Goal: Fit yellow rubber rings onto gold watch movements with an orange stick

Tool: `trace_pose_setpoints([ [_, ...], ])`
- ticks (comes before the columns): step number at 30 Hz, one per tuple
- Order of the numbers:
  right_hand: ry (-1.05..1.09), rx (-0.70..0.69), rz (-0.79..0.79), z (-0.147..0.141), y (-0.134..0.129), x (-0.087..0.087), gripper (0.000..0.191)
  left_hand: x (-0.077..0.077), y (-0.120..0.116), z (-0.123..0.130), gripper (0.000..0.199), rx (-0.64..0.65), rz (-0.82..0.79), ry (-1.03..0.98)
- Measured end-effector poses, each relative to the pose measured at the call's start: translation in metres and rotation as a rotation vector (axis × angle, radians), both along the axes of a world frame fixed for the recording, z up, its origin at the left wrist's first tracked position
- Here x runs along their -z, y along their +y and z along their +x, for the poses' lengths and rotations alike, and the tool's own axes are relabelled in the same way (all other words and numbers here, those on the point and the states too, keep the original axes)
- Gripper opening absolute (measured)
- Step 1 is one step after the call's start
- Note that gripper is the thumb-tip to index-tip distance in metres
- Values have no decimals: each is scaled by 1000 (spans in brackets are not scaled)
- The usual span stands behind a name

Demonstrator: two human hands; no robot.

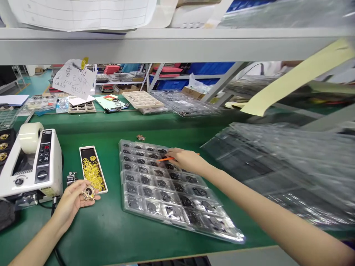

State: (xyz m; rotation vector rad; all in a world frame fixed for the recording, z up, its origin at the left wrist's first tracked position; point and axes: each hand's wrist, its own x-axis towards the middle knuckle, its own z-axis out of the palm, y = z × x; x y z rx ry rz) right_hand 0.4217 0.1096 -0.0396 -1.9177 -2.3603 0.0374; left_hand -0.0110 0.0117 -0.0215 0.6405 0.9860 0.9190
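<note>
My left hand (72, 198) holds a rose-gold round metal piece, like a watch case (89, 193), pinched between thumb and fingers. It is beside a narrow white box (104, 184) of yellow rings (93, 173). My right hand (184, 160) reaches over the far part of a clear plastic compartment tray (123, 195), closed around a thin orange stick (165, 159). The stick's tip points left, over the compartments; whether it touches anything there I cannot tell. Dark round parts (145, 180) lie in the compartments. A similar rose-gold piece (141, 137) rests just behind the tray.
A white tape dispenser (49, 159) stands at the left, with a small metal counter (71, 178) beside it. Stacked clear plastic trays (277, 173) fill the right side. Above the green table (111, 236) runs a grey shelf beam (166, 48), with a yellow paper strip (294, 79) hanging down.
</note>
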Motion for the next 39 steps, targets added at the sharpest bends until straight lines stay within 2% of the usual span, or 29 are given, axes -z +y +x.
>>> trace_pose_setpoints([
  [3,117,84,152,-16,-5,2,26,1,-2,1,43,21,19,-28],
  [5,222,107,228,-38,-10,3,32,2,-3,2,47,33,52,-44],
  [9,467,9,274,-118,-36,-6,37,4,-6,3,54,24,135,-41],
  [12,956,-125,165,-187,-59,-20,30,6,-7,4,57,-10,200,-1],
  [15,1191,-156,11,-237,-73,-28,22,10,-7,4,61,-11,264,29],
  [17,1266,-148,-62,-256,-76,-27,20,12,-7,4,61,0,308,44],
  [23,1372,-119,-204,-268,-81,-22,17,9,-11,6,57,23,395,114],
  [27,1400,-111,-236,-271,-84,-25,17,7,-13,7,54,41,404,122],
  [39,1216,-134,36,-277,-92,-11,15,9,-15,9,53,25,404,129],
])
